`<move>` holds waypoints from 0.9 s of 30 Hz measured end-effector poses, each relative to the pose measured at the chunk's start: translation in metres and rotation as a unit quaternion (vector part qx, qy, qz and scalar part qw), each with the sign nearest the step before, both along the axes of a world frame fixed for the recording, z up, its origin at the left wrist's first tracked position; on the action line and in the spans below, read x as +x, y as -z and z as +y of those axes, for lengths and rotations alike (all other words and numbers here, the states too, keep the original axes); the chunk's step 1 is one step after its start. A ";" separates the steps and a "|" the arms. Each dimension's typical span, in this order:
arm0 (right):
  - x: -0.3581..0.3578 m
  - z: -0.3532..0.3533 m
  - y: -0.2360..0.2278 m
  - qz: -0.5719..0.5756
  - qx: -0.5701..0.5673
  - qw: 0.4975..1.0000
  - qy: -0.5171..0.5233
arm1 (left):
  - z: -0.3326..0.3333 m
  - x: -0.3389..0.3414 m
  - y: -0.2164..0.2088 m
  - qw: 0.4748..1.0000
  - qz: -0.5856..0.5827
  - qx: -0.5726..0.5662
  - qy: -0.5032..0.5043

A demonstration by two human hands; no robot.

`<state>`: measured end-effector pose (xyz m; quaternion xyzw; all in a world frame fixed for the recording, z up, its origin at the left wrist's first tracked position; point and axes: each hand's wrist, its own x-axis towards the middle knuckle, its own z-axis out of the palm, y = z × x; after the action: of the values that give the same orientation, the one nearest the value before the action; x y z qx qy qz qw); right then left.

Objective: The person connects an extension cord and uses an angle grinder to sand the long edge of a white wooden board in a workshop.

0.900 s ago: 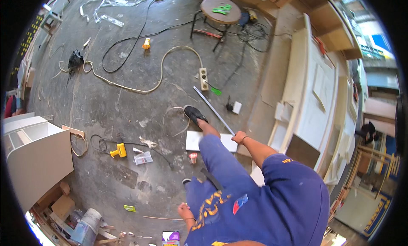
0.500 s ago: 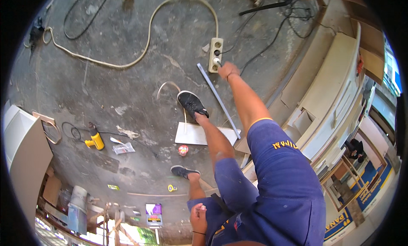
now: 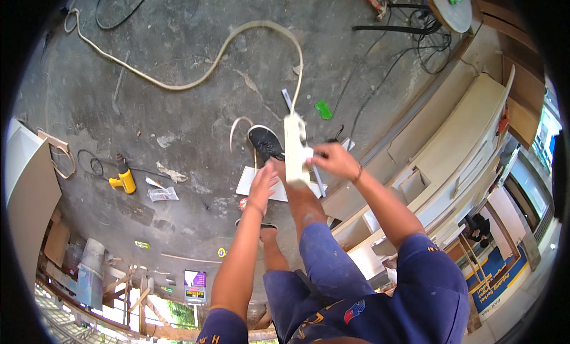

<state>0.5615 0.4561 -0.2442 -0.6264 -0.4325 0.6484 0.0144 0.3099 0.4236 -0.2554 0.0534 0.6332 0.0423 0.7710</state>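
Observation:
My right hand [image 3: 339, 160] pinches a white plug [image 3: 307, 155] at the side of a white power strip [image 3: 295, 148]. The strip is held up off the floor, tilted on edge, above my shin, and its pale cord [image 3: 298, 65] runs away from its far end. My left hand [image 3: 262, 188] hovers left of the strip, touching nothing, its fingers stretched out. Below the hands, a white board [image 3: 244, 181] and a thin pale strip [image 3: 287, 99] lie on the floor, partly hidden by my leg and the power strip.
A yellow heat gun or drill [image 3: 123, 179] lies at left near a clear plastic packet [image 3: 163, 194]. A green piece [image 3: 323, 109] lies beyond the strip. Dark cables [image 3: 432, 44] tangle at far right. Pale cabinet panels [image 3: 451, 130] line the right side; a white cabinet [image 3: 32, 184] stands left.
My right hand has drawn back toward me, lifting the power strip off the floor by the plug. My left hand has come forward from my lap and opened. The green piece now shows.

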 end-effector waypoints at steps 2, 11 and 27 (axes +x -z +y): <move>-0.005 -0.010 -0.040 0.028 0.002 0.999 -0.017 | -0.001 0.040 0.020 0.973 -0.186 -0.061 -0.118; -0.012 -0.053 -0.125 0.031 0.043 0.969 -0.243 | -0.047 0.039 -0.057 0.987 -0.015 0.093 0.126; -0.172 -0.041 -0.271 0.138 0.225 0.871 -0.415 | -0.140 -0.075 -0.321 0.974 0.141 0.176 -0.002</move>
<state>0.3893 0.4154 0.0266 -0.2731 -0.7804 0.5598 -0.0551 0.2349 0.2840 0.0659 0.1924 0.7185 0.1470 0.6520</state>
